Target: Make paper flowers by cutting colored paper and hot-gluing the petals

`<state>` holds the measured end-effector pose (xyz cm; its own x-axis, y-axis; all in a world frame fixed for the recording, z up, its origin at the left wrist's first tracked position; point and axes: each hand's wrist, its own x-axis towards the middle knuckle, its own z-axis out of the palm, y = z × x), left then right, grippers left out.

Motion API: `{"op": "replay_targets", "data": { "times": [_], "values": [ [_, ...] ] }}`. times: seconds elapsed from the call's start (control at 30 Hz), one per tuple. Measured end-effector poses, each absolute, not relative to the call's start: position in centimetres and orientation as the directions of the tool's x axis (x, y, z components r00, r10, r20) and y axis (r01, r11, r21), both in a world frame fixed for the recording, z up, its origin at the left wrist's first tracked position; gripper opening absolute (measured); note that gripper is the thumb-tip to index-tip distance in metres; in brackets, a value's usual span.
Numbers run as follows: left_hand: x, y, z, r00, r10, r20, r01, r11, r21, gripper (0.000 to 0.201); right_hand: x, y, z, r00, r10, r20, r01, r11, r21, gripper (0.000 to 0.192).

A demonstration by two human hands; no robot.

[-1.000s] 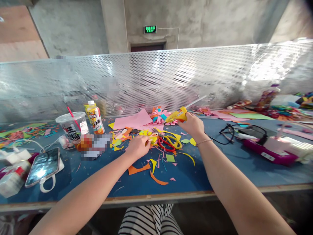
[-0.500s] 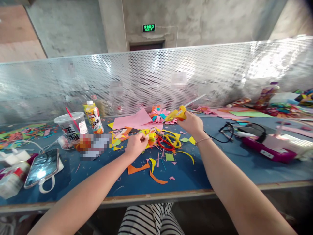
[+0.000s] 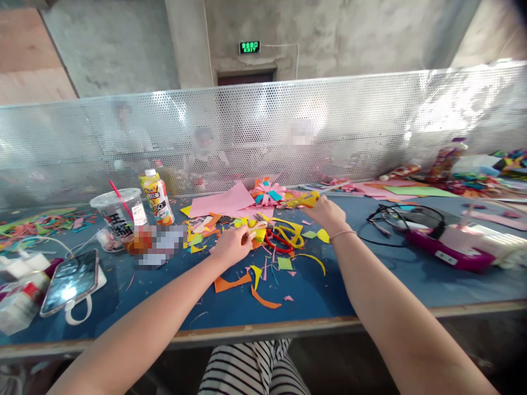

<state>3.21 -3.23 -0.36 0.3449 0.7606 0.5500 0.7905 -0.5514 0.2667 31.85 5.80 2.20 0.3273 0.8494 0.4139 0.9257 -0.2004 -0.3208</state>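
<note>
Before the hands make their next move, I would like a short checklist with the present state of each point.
1. Left hand holding the pale strip: ok.
2. Right hand touching the yellow glue gun: ok; firmness of grip, cannot tell.
3. Glue gun hot: cannot tell.
4. Red-handled scissors well away from the left hand: not ok, they lie close by.
5. Table in front tidy: not ok, paper scraps lie scattered.

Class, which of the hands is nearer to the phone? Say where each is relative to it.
Left. The left hand is right of the phone and farther back; the right hand, gripping the yellow glue gun, is farther right and back than the left.
</note>
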Motion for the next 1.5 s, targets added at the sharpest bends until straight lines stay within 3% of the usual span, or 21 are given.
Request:
{"op": "replay_targets", "data": {
  "times": [0.07, 0.17, 0.23, 0.33, 0.4, 0.43, 0.53, 0.6, 0.77, 0.9, 1.27, 1.5],
  "values": [
    [3.2, -3.3, -0.3, 0.354, 0.758, 0.548, 0.791, -0.555, 0.256, 0.019, 33.3, 6.7, 1.2, 0.374, 0.834, 0.405, 0.906, -0.236, -0.351, 0.06],
    [3.1, -3.5, -0.2, 0.422, 0.725, 0.545, 0.764, -0.608, 0.217, 0.015, 34.9, 7.6, -0.1, 0.329, 0.851, 0.409, 0.931, -0.22, -0.29, 0.043],
    [2.9, -3.5, 0.0, 0.496, 0.689, 0.529, 0.74, -0.654, 0.157, 0.027, 35.1, 7.7, -0.5, 0.344, 0.844, 0.411, 0.929, -0.243, -0.28, 0.034],
    [2.5, -3.3, 0.1, 0.558, 0.667, 0.493, 0.736, -0.672, 0.076, 0.039, 33.6, 7.1, 0.1, 0.35, 0.821, 0.451, 0.927, -0.233, -0.295, 0.038],
    [2.1, -2.8, 0.2, 0.552, 0.677, 0.486, 0.742, -0.665, 0.084, 0.029, 31.5, 6.3, 1.1, 0.153, 0.856, 0.493, 0.971, -0.036, -0.238, 0.042],
    [1.8, -2.6, 0.3, 0.541, 0.684, 0.489, 0.74, -0.663, 0.109, 0.023, 30.2, 5.9, 1.6, -0.047, 0.859, 0.511, 0.971, 0.16, -0.179, 0.043],
    [0.9, -1.8, 0.6, 0.438, 0.707, 0.555, 0.716, -0.648, 0.261, 0.018, 26.0, 4.5, 2.4, -0.509, 0.655, 0.558, 0.753, 0.653, -0.081, 0.045],
    [0.4, -1.4, 0.9, 0.335, 0.72, 0.608, 0.679, -0.632, 0.374, 0.019, 23.8, 3.7, 2.2, -0.652, 0.541, 0.532, 0.603, 0.795, -0.068, 0.045],
    [-0.3, -0.5, 1.0, 0.239, 0.774, 0.587, 0.514, -0.613, 0.599, 0.022, 20.7, 2.6, 0.8, -0.593, 0.581, 0.557, 0.579, 0.789, -0.207, 0.046],
    [-0.8, 0.0, 0.7, 0.174, 0.822, 0.543, 0.462, -0.555, 0.692, 0.02, 19.5, 2.0, 0.6, -0.542, 0.607, 0.581, 0.555, 0.778, -0.295, 0.051],
    [-0.6, 0.1, 0.9, -0.026, 0.833, 0.553, 0.546, -0.452, 0.706, 0.016, 18.2, 1.6, 0.7, -0.534, 0.603, 0.593, 0.507, 0.789, -0.346, 0.028],
    [-0.1, -0.4, 0.9, -0.046, 0.805, 0.592, 0.552, -0.474, 0.686, 0.018, 18.0, 1.0, 1.1, -0.551, 0.568, 0.611, 0.476, 0.816, -0.328, 0.024]
  ]
}}
